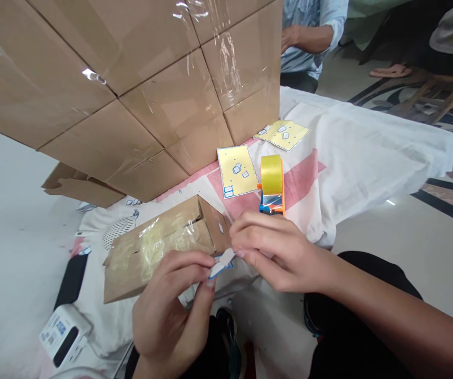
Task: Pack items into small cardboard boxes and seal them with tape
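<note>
Between thumb and fingers, my left hand (173, 308) pinches a small white sticker with a blue edge (221, 264), its top part looking folded or peeled up. My right hand (277, 250) is closed at the other end of it, fingertips at the raised corner. Just behind both hands lies a taped cardboard box (126, 268) with a small white label (221, 226) on its end face. Beyond my right hand is an orange and blue tape dispenser with a yellow roll (271, 176). Two yellow sheets with small printed shapes, one nearer (232, 163) and one farther (295, 134), lie by the carton stack.
A tall stack of taped cartons (163, 121) fills the back left. A white cloth (360, 152) covers the surface. At the lower left are a white device (64, 334) and a dark flat object (71, 279). Behind the stack sits another person (309, 58); a wooden stool (427, 97) is farther right.
</note>
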`<state>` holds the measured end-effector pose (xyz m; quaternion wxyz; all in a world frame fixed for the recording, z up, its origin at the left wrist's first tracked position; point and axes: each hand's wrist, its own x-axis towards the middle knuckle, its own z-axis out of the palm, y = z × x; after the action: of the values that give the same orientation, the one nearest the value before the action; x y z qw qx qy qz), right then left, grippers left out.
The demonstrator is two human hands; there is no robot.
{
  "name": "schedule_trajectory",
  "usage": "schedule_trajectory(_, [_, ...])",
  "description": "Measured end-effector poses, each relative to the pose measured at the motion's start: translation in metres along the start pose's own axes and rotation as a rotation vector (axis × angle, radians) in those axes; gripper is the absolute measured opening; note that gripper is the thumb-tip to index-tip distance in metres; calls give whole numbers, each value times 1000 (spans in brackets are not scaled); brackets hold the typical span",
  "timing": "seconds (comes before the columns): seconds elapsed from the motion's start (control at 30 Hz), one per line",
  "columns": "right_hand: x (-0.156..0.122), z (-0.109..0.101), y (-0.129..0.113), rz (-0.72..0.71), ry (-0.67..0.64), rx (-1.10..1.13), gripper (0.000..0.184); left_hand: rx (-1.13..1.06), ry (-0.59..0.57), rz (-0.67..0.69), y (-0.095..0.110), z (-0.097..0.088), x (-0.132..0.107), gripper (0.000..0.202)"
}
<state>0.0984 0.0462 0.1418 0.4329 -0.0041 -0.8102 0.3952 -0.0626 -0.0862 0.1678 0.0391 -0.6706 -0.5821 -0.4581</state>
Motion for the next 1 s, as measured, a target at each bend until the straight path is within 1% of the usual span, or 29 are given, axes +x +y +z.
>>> schedule_trajectory(0.37, [1, -2, -2, 24, -6, -6, 14, 2, 17, -9, -1, 1, 0, 15])
schedule_trajectory(0.5, [2, -3, -2, 19, -4, 0, 15, 28, 1, -28, -1, 0, 0, 15])
schedule_trajectory(0.8, [2, -2, 0, 27, 9, 7, 14, 4, 19, 15, -2, 1, 3, 24])
schedule_trajectory(1.0, [2, -2, -1, 32, 13, 24, 13, -8, 8, 4, -3, -1, 2, 26])
